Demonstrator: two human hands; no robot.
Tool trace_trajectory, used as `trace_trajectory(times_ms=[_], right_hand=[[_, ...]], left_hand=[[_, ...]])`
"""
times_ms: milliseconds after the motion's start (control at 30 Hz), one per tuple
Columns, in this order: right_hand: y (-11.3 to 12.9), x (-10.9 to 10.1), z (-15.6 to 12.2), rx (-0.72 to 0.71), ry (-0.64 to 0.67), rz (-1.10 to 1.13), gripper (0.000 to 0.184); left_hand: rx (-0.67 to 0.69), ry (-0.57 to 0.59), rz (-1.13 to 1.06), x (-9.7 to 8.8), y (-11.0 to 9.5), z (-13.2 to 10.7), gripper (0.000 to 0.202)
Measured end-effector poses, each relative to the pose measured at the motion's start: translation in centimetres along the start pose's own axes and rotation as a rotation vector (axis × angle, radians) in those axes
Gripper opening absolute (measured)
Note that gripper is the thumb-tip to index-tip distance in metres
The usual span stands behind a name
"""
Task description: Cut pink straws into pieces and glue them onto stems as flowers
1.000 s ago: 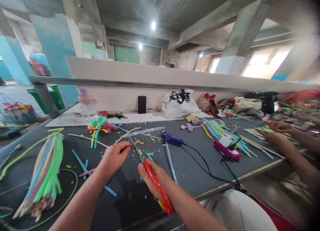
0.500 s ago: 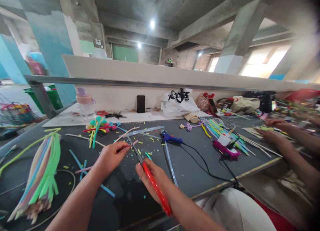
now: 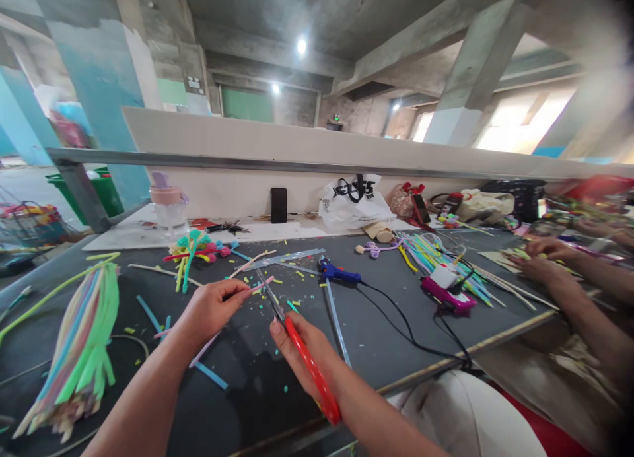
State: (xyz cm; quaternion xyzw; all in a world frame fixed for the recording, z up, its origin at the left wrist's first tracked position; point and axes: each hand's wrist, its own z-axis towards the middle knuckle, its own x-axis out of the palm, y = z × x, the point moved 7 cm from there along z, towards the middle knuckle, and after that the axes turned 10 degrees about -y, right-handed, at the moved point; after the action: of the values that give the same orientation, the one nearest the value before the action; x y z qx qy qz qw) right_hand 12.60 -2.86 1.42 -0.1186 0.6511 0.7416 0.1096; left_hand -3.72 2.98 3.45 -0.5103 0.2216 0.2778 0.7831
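My left hand [image 3: 211, 306] pinches a thin pink pipe cleaner [image 3: 260, 286] above the dark grey table [image 3: 247, 371]. The stem's short end pokes out to the right of my fingers, and its long end trails down to the left. My right hand [image 3: 302, 354] grips red-handled scissors [image 3: 311, 370]. Their blades [image 3: 267, 295] point up and left, right at the pink stem's tip. Small coloured offcuts [image 3: 297, 275] lie scattered on the table around the blades.
A bundle of coloured pipe cleaners [image 3: 82, 341] lies at the left. A blue glue gun [image 3: 339, 274] with a black cord sits mid-table, beside clear glue sticks [image 3: 287, 257]. Another person's hands [image 3: 539, 262] work at the right. A phone [image 3: 279, 205], a white bag [image 3: 354, 203] and a bottle [image 3: 167, 206] stand behind.
My left hand has shifted slightly left and drawn the pink stem with it, so more of it trails below my hand. The scissor blades stay at the stem's tip.
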Motion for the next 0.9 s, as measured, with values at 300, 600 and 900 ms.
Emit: trace_trajectory(times_ms=[300, 600, 900], right_hand=[[-1.6, 0.4, -0.2, 0.214, 0.084, 0.064, 0.041], [-1.1, 0.3, -1.1, 0.313, 0.205, 0.030, 0.049], [-0.6, 1.1, -0.7, 0.119, 0.120, -0.139, 0.040]], left_hand=[[-0.027, -0.022, -0.071, 0.3, 0.3, 0.0, 0.036], [-0.074, -0.068, -0.102, 0.1, 0.9, 0.3, 0.036], [-0.106, -0.033, -0.205, 0.7, 0.0, 0.0, 0.033]])
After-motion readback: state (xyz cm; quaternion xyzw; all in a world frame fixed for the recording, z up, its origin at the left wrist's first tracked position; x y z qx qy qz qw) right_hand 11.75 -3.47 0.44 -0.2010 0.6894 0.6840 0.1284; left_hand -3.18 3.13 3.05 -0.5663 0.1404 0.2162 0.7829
